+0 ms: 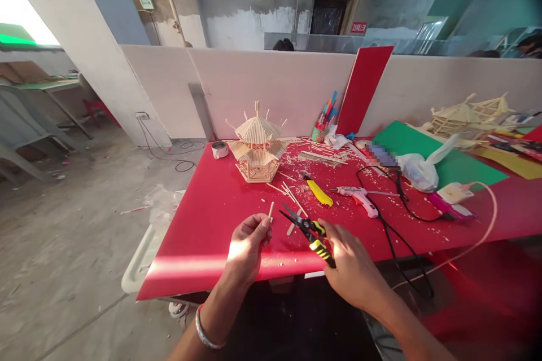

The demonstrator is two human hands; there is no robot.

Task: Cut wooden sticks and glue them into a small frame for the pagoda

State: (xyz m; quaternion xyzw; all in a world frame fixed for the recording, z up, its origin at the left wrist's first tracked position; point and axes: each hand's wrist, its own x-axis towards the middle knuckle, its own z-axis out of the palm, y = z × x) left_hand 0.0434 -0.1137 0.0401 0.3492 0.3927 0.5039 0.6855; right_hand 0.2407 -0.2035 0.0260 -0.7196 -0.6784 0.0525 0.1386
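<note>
Between the thumb and fingers of my left hand (250, 240) a short wooden stick (271, 211) stands nearly upright. My right hand (349, 259) is wrapped round the black and yellow handles of a pair of pliers (315, 238). The pliers' dark pointed jaws (292, 215) are parted and point toward the stick, a small distance from it. Beyond my hands, a pavilion model (257, 146) built of thin wooden sticks stands upright on the red table (190, 237). Under the jaws, a flat wooden stick (291, 229) lies on the table.
A yellow utility knife (317, 190) and a pink glue gun (358, 198) with a black cord lie beyond my right hand. Loose sticks (324, 157) and scraps are scattered behind them. A pen cup (317, 133), a round tin (219, 150) and a plastic bag (419, 172) stand farther back.
</note>
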